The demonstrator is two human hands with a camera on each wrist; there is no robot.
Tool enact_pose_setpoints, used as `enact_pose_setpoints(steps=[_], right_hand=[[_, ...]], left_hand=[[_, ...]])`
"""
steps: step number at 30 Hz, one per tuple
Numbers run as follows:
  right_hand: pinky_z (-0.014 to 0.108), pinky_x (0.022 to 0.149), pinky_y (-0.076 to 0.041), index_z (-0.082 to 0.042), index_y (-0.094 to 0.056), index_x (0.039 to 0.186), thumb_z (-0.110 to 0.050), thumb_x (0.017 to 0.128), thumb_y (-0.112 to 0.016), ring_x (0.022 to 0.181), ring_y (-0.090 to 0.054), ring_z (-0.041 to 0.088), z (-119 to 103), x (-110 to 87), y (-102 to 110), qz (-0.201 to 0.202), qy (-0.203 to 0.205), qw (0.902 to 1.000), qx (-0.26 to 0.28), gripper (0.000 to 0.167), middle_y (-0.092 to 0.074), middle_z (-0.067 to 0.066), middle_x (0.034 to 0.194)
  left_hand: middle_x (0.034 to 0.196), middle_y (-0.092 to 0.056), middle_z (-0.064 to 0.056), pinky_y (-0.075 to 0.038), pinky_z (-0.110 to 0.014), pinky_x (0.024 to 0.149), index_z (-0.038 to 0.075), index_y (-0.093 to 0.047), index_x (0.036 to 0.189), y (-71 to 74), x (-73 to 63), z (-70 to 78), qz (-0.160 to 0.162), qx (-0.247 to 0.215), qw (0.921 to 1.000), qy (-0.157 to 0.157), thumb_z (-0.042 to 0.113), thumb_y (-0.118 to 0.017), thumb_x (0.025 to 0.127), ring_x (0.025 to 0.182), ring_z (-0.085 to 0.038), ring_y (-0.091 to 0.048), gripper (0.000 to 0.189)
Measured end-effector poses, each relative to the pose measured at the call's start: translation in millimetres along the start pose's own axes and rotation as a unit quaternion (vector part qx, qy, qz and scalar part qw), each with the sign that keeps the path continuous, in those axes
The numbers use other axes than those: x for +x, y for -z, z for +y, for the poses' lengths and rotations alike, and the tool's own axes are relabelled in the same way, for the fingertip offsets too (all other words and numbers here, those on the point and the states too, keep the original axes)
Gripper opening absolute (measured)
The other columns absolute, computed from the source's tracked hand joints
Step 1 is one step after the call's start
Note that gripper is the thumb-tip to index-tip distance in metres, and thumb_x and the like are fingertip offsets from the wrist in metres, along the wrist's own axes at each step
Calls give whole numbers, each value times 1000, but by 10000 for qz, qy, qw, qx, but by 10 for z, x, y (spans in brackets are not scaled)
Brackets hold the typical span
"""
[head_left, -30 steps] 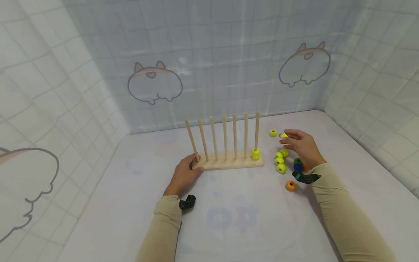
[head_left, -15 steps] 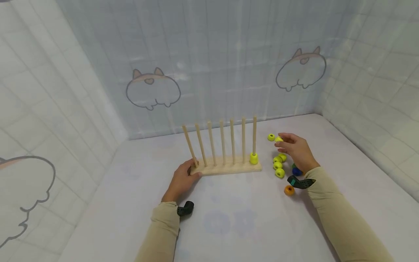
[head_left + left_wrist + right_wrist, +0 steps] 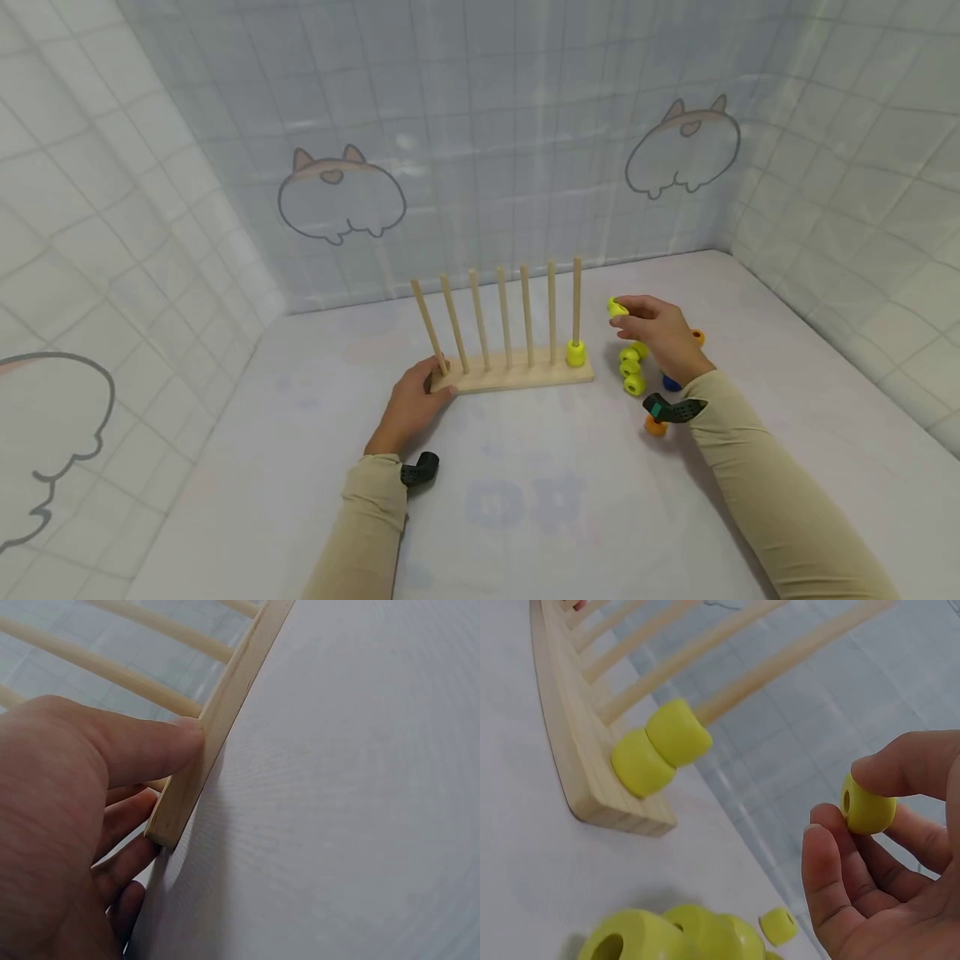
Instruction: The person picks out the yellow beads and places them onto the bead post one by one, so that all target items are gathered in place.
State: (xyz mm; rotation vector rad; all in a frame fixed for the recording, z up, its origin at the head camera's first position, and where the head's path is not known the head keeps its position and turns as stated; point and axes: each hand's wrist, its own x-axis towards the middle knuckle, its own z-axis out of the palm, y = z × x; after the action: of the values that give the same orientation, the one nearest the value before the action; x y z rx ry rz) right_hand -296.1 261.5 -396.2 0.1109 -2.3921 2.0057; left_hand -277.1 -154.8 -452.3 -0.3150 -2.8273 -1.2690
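Note:
My left hand (image 3: pixel 408 404) grips the left end of a wooden peg stand's base (image 3: pixel 517 380), thumb on the front edge and other fingers behind it. Several upright pegs rise from the base. Two yellow beads (image 3: pixel 660 746) sit stacked at the foot of the rightmost peg (image 3: pixel 577 300). To the right of the stand, my right hand (image 3: pixel 663 337) pinches another yellow bead (image 3: pixel 871 806) between thumb and fingers, above the table. The bead's hole (image 3: pixel 847 801) faces the stand in the right wrist view. Behind it, a lone yellow bead (image 3: pixel 778 925) lies on the table.
Several yellow beads (image 3: pixel 633 384) lie in a row right of the stand. An orange bead (image 3: pixel 656 427) lies nearer, partly behind the wrist camera. A blue bead (image 3: pixel 671 383) and another orange bead (image 3: pixel 697 336) show beside my right hand. Tiled-pattern walls surround the table.
My right hand has moved left toward the stand with the yellow bead, which now overlaps the lone bead in the head view. My left hand keeps its grip on the base.

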Motion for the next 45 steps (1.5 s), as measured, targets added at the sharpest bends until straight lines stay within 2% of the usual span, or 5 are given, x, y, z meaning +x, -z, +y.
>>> enact_pose_setpoints(steps=[11,19,27,35,45], right_hand=[[49,105,-46,-2,-47,147,-19,101,-61,118,-58,32,-83,-7,-8,-62,20,10000,26,51,-55,18,131],[33,95,-53,0,-50,145,-18,101,-62,105,-64,16,-161,1,9,-125,368,9992,37,49,-57,18,130],[24,90,-54,0,-50,145,-17,99,-64,106,-64,16,-208,23,8,-167,332,9990,245,50,-56,16,132],[30,95,-53,-1,-49,145,-18,99,-64,108,-62,19,-255,29,8,-206,408,9985,302,51,-57,12,129],[27,93,-53,0,-49,145,-19,98,-67,112,-61,25,-278,5,1,-242,464,9979,376,53,-56,12,129]], left_hand=[[152,-44,-15,-35,-51,112,11,-52,146,-37,-27,40,70,-103,9999,21,24,-71,95,140,-34,-40,56],[152,-45,-15,-35,-50,113,11,-52,146,-55,-21,25,42,-80,10000,32,25,-71,95,140,-34,-40,56],[152,-45,-14,-33,-52,114,11,-54,144,-42,-10,41,129,-34,9999,-25,24,-72,94,141,-35,-38,55],[152,-45,-14,-32,-52,114,11,-53,145,-21,-2,36,120,1,9999,24,25,-71,95,142,-34,-37,55],[150,-46,-16,-33,-51,114,9,-53,145,-14,-10,13,159,-35,9999,-54,24,-72,93,140,-35,-39,57]])
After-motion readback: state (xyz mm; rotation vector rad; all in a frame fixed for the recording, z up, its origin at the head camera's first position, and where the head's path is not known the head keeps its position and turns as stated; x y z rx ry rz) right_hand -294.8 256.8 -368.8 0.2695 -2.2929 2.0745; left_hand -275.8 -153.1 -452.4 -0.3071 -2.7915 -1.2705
